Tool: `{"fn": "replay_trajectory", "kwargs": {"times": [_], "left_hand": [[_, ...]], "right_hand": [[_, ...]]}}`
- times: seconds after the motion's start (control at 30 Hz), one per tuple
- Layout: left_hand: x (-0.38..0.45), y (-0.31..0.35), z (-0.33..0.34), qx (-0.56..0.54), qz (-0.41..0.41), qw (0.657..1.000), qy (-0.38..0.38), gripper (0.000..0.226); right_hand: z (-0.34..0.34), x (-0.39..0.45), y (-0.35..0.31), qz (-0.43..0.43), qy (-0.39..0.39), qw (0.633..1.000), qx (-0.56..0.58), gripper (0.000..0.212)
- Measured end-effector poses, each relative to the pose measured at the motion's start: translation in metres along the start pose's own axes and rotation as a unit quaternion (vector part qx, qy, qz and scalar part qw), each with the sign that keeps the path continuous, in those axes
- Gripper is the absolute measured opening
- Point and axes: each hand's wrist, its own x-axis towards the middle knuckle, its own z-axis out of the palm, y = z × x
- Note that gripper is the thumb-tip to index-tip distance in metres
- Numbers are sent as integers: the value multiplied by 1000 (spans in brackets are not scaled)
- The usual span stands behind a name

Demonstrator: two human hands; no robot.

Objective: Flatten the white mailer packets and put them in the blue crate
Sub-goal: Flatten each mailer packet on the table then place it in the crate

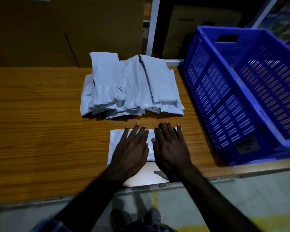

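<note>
Both hands flat, fingers spread, gripping nothing. Left hand and right hand press side by side on one white mailer packet lying near the front edge of the wooden surface. I read the packet's long axis as running 9 to 3 o'clock, across my view.

Blue crate sits at about 2 o'clock from the hands, its near wall just beside the right hand's side of the packet. Right hand is nearer to it. I see no packets in the visible part of the crate.

Unflattened pile of mailer packets at 12 o'clock, near the fingertips but apart from them.

Judgement: pressing step under way; the transfer goes rightward and away.
</note>
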Motion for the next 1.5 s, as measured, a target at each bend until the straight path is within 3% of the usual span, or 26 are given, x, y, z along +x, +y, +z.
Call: {"fn": "replay_trajectory", "kwargs": {"times": [0.27,0.5,0.7,1.03,1.2,1.33,1.5], "left_hand": [[-5,0,14,14,13,1000,1,53],[4,6,11,5,-13,1000,2,55],[18,18,12,4,24,1000,-10,54],[15,17,20,25,56,998,-1,54],[15,11,14,-4,32,999,-6,58],[6,-9,2,0,-6,1000,4,59],[-7,-17,12,13,-16,1000,-22,57]], "right_hand": [[13,-10,2,-8,26,997,68,54],[0,-1,11,-9,-20,996,90,58],[11,-6,30,66,19,993,99,52],[16,-10,31,51,-15,995,85,60],[2,-2,31,39,-63,996,59,69],[-3,4,11,16,-53,997,56,65],[9,1,-5,50,-53,997,37,61]]}}
